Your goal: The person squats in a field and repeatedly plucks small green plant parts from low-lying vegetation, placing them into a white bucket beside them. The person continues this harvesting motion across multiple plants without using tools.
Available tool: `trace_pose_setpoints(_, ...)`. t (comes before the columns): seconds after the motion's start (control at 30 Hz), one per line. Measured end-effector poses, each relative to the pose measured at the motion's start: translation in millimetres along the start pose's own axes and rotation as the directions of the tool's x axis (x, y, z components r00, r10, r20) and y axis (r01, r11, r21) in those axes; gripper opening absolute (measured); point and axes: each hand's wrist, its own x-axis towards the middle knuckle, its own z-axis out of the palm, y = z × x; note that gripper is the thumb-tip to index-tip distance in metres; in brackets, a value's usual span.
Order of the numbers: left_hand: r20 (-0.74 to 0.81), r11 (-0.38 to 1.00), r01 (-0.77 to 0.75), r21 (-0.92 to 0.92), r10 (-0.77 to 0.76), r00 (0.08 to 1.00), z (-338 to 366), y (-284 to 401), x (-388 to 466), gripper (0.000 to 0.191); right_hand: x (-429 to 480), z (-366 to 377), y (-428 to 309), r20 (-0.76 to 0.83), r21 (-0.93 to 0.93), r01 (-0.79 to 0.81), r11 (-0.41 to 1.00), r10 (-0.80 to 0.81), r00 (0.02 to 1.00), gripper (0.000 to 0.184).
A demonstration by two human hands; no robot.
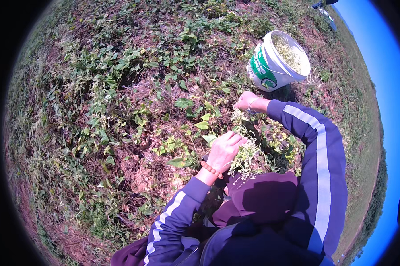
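Observation:
My left hand [222,151], with a beaded bracelet at the wrist, is closed around a bunch of pale flowering stems [248,156] that hangs beside my knee. Farther out, my right hand [246,100] has its fingers bent together at the upper end of the same pale sprigs; whether it grips a stem is too small to tell. Just beyond my right hand stands a white plastic bucket [256,74] with a green printed band, tilted in the view. Pale picked flower sprigs [286,53] lie inside it.
Low leafy vines [120,63] and dry stalks cover the ground around me. Reddish soil [140,173] shows between them. My bent knee [263,196] is close below the hands. A partly seen dark and white object [326,13] is at the far upper right.

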Motion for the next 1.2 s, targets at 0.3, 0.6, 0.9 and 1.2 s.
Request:
trace_pose_setpoints(0.3,0.035,0.999,0.032,0.038,-0.033,0.999,4.0,3.5,-1.8,0.031,13.4,-43.1,33.7,-0.636,0.012,0.395,0.919,-0.298,0.712,0.017)
trace_pose_setpoints(0.6,0.019,1.000,0.004,-0.025,-0.003,1.000,9.3,9.4,7.1,0.032,57.9,-8.4,3.2,-0.214,-0.622,0.643,0.447,-0.887,0.409,0.011)
trace_pose_setpoints(0.9,0.038,1.000,-0.008,0.001,0.008,0.999,14.7,9.1,8.0,0.033,81.9,-19.0,0.3,-0.020,-0.658,0.615,0.434,-0.827,0.562,0.016)
trace_pose_setpoints(1.2,0.033,1.000,-0.026,-0.004,0.026,0.999,17.0,14.2,7.8,0.034,36.8,-45.7,-19.8,-0.538,-0.287,0.472,0.834,-0.548,0.641,0.018)
